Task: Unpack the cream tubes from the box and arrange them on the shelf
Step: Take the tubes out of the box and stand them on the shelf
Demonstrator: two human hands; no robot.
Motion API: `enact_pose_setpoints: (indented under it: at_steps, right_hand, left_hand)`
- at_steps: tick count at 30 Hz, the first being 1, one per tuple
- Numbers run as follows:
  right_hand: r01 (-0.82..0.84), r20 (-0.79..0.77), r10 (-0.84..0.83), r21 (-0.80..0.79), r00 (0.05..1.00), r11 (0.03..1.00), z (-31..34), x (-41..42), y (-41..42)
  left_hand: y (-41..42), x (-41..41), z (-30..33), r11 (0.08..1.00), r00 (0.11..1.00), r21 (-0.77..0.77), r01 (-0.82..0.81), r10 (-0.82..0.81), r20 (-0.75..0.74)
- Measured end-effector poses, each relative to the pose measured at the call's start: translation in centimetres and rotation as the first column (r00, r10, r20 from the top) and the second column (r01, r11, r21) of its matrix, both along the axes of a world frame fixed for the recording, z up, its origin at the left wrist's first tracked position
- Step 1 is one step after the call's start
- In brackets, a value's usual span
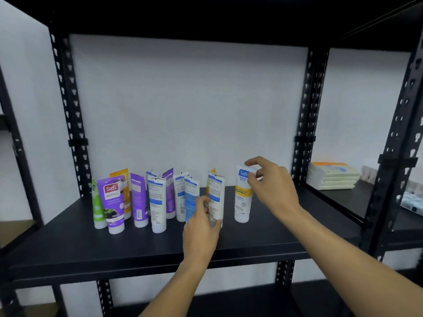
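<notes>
On the black shelf [68, 225], mid-height, a cluster of cream tubes [158, 200] stands cap-down, long axes upright, crimped ends up. Right hand [270, 186] pinches the crimped top of a white-and-yellow tube [243, 197], thumb and fingers closed on it; this tube stands alone at the right end of the row, its cap apparently on the board. Left hand [201, 227] wraps the lower part of a white tube with blue print [216, 195], fingers curled round it near the cap. Gap between these two tubes is small; closing it looks like the right hand's job, sideways to the left. Shelf board flat, dark and smooth, open space to the right and front. Tall narrow tubes on small caps: likely to topple if nudged. Box not in view. Stacked pads [332, 177] lie on the neighbouring shelf.
</notes>
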State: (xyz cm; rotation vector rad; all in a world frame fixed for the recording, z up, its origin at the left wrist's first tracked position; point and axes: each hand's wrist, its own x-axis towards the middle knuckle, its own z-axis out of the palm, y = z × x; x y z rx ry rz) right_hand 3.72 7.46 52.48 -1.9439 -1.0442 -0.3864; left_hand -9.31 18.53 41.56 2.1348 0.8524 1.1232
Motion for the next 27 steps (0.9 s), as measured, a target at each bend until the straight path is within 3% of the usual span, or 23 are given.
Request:
enact_pose_setpoints:
  at_steps: [7,27]
  right_hand:
    - [0.015,0.008,-0.015,-0.008,1.000,1.000,0.0,1.3,1.5]
    - [0.022,-0.005,-0.023,-0.101,1.000,0.995,-2.3,3.1,7.6]
  left_hand:
    - [0.9,1.1,-1.2,0.998,0.994,0.005,-0.063,0.063,-0.091]
    - [1.5,2.0,-2.2,0.990,0.985,0.003,-0.138,0.138,-0.100]
